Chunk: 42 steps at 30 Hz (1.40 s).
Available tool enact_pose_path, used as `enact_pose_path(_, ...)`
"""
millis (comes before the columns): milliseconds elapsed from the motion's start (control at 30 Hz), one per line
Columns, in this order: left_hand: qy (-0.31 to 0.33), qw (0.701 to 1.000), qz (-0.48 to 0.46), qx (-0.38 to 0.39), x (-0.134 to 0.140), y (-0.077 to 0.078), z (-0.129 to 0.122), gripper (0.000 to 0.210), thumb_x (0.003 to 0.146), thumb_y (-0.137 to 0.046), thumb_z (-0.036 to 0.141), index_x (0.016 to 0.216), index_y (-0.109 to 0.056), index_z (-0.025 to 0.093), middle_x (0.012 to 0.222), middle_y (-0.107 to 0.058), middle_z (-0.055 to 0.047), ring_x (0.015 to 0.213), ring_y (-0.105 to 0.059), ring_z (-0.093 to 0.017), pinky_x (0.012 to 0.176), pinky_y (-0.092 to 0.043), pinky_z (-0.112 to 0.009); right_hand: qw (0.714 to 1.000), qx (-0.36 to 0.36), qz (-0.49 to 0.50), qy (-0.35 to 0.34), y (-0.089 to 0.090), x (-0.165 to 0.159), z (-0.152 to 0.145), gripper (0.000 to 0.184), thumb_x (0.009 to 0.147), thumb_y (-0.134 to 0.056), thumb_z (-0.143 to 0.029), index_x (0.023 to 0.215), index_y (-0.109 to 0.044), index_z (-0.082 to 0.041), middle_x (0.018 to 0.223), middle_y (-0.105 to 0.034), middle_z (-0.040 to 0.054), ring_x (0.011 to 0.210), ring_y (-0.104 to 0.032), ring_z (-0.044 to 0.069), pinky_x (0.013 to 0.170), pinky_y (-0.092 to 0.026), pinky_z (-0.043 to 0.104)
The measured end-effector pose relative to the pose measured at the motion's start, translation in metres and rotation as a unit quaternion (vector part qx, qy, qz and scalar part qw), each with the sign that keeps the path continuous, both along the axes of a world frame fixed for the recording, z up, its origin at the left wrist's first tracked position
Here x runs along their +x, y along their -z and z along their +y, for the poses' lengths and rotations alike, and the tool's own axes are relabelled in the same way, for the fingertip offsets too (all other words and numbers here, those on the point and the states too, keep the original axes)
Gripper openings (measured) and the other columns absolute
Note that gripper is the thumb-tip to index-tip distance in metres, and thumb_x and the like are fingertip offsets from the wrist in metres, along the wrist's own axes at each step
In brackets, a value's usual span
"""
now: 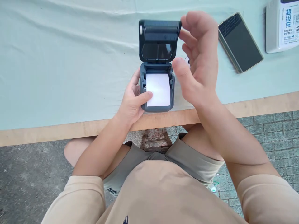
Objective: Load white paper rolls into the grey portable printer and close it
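Note:
A small dark portable label printer (157,109) is held near the table's front edge, its lid (158,39) swung up and back on the hinge. Inside the body sits a white paper roll (160,88). My left hand (132,101) wraps the printer's left side, with the thumb resting on the paper. Beside the raised lid is my right hand (201,59), fingers bent and thumb spread apart; its fingertips are at the lid's right edge, and I cannot tell how firmly they touch. Behind that hand a small, mostly hidden object shows.
A smartphone (241,42) lies on the pale cloth (70,62) to the right. Farther right stands a white box-like item (274,28) with a printed label. The table's wooden edge (163,119) runs in front of my body. Below it is a wooden stool (156,144).

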<state>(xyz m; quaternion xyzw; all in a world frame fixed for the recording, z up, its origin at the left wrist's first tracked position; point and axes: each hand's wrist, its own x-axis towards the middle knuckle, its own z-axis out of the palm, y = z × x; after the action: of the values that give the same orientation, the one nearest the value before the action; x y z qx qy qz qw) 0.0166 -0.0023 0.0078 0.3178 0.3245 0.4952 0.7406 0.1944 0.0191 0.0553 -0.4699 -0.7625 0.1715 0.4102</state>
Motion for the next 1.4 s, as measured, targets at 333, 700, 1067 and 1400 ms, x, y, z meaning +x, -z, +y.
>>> enact_pose_path(333,0.011,1.000,0.004,0.018,-0.002,0.007,0.001,0.069,0.065,-0.086,0.031,0.125,-0.053,0.024,0.118,-0.067,-0.007,0.121,-0.062,-0.035,0.088,-0.060,-0.038,0.996,-0.062,0.057,-0.022,0.021,-0.005,-0.017,0.017,0.091,-0.053,-0.028,0.108,-0.051,-0.028,0.113,-0.054,0.0044,0.124,-0.051,0.020,0.103,-0.053,0.041)
enact_pose_path(700,-0.011,0.999,-0.004,0.038,0.001,0.002,-0.003,0.029,0.087,-0.067,0.038,0.106,-0.064,0.016,0.099,-0.071,-0.006,0.112,-0.067,-0.026,0.084,-0.061,-0.033,0.959,-0.234,0.153,-0.051,0.022,-0.005,-0.022,0.055,0.083,-0.065,-0.041,0.130,-0.038,-0.036,0.142,-0.043,0.0024,0.136,-0.042,0.021,0.089,-0.060,0.030)
enact_pose_path(1067,-0.019,0.999,-0.035,-0.031,0.005,-0.005,-0.002,0.035,0.095,-0.047,0.047,0.102,-0.067,0.018,0.109,-0.071,-0.008,0.130,-0.054,-0.028,0.101,-0.054,-0.039,0.982,-0.166,0.063,-0.066,0.026,0.002,-0.017,0.045,0.096,-0.043,-0.043,0.139,-0.033,-0.033,0.147,-0.041,0.0042,0.132,-0.048,0.020,0.087,-0.059,0.031)
enact_pose_path(1400,-0.057,0.998,-0.002,-0.011,0.007,0.001,0.001,0.031,0.100,-0.044,0.038,0.096,-0.068,0.019,0.095,-0.073,-0.001,0.117,-0.064,-0.021,0.100,-0.055,-0.037,0.987,-0.057,-0.072,-0.131,0.013,0.023,-0.012,0.075,0.079,-0.071,-0.045,0.142,-0.036,-0.025,0.150,-0.036,0.0147,0.131,-0.047,0.024,0.080,-0.061,0.028)
